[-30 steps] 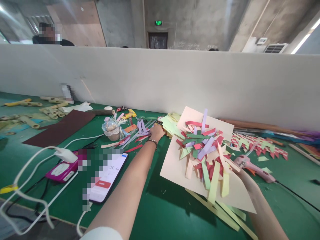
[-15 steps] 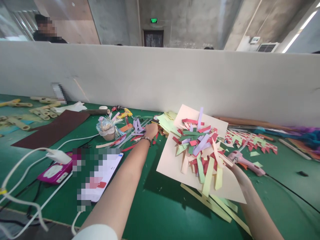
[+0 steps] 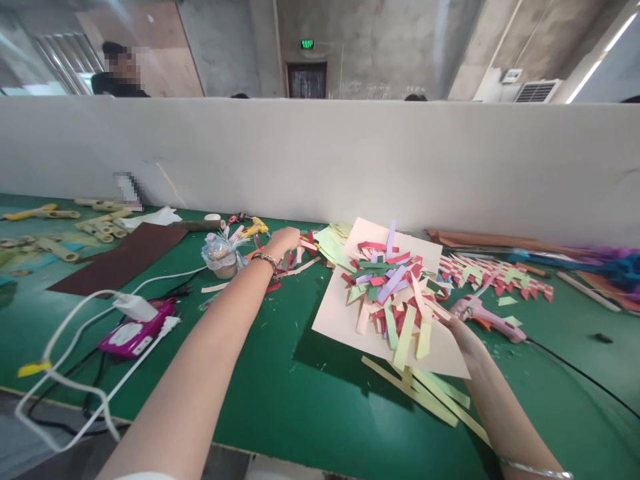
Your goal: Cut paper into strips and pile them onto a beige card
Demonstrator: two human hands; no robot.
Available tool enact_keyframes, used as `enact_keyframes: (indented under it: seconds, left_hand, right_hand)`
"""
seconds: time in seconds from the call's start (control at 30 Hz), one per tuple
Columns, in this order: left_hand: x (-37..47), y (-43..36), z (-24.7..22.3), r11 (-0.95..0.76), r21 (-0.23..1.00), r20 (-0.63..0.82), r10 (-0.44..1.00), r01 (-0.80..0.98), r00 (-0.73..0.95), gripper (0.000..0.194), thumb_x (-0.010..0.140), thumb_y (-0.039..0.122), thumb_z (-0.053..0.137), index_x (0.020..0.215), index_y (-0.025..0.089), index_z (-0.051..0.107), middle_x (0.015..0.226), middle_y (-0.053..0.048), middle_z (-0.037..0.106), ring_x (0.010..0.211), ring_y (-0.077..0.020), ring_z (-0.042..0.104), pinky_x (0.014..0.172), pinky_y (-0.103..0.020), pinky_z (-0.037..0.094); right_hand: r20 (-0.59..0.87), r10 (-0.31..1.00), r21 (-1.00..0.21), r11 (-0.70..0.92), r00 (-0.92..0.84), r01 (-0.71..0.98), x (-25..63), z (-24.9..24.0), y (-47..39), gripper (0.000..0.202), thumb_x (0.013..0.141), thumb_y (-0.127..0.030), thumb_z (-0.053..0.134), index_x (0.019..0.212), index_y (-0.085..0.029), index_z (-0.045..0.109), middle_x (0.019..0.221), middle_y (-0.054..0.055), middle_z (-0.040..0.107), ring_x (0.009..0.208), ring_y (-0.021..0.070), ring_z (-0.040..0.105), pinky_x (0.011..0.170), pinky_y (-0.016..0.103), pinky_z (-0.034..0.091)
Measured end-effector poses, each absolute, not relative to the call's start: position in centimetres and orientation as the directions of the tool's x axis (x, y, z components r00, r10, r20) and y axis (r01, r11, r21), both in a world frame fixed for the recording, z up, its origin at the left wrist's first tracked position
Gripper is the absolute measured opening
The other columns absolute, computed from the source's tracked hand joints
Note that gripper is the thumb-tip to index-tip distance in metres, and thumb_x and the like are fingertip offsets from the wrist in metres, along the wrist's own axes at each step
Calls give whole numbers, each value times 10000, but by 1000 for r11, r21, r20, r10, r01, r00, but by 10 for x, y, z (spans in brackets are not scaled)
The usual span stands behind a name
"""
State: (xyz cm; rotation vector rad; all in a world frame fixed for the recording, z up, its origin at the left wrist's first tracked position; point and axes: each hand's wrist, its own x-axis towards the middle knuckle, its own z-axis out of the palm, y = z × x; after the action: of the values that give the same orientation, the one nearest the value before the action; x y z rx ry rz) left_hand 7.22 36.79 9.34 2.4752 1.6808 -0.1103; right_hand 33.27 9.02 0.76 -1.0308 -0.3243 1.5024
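My left hand (image 3: 283, 243) reaches to the back of the table, fingers curled around paper strips (image 3: 306, 248); red and pink ends show beside it. Its fingertips are partly hidden. My right hand (image 3: 461, 335) grips the right edge of a pale pink paper sheet (image 3: 334, 319), held tilted above the table. A loose heap of cut paper strips (image 3: 395, 288) in red, green, purple, pink and yellow lies on the sheet. Long pale yellow strips (image 3: 413, 393) lie under its near edge. Left of my left hand stands a small wrapped pot (image 3: 223, 260).
A pink glue gun (image 3: 493, 320) with a black cord lies right of my right hand. Red-and-white woven paper (image 3: 500, 277) is behind it. At left are a magenta power strip (image 3: 133, 333), a dark brown sheet (image 3: 120, 257) and bamboo pieces (image 3: 60, 249). A white partition (image 3: 320, 160) borders the back.
My left hand has shifted left over the scraps, covering the purple strips. The sheet in my right hand has moved slightly left. The phone at lower left is no longer visible.
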Motion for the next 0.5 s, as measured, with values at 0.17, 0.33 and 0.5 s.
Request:
enact_keyframes:
  seconds: [0.17, 0.33, 0.5]
  left_hand:
    - [58, 347, 139, -349, 1, -137, 928, 937, 346, 281, 856, 331, 523, 1082, 166, 552, 1070, -75, 582, 939, -194, 578, 787, -357, 481]
    - [63, 312, 172, -479, 67, -24, 876, 876, 481, 241, 813, 290, 459, 973, 158, 583, 831, -67, 654, 768, -203, 626, 653, -252, 429]
    - [81, 278, 180, -577, 147, 25, 814, 804, 580, 227, 803, 315, 427, 939, 174, 543, 764, -34, 635, 646, -160, 604, 553, -230, 392]
  right_hand:
    - [-471, 874, -682, -275, 118, -678, 328, 8, 92, 480, 705, -11, 494, 1143, -194, 566, 951, 58, 709, 780, 227, 687, 742, 366, 564]
    - [-401, 907, -676, -201, 125, -709, 320, -3, 97, 515, 684, 28, 463, 1140, -196, 549, 982, 36, 702, 813, 183, 683, 697, 279, 573]
    - [-322, 946, -702, -216, 31, -679, 312, -5, 99, 499, 680, -8, 509, 1142, -198, 525, 997, 39, 697, 842, 182, 677, 736, 278, 563]
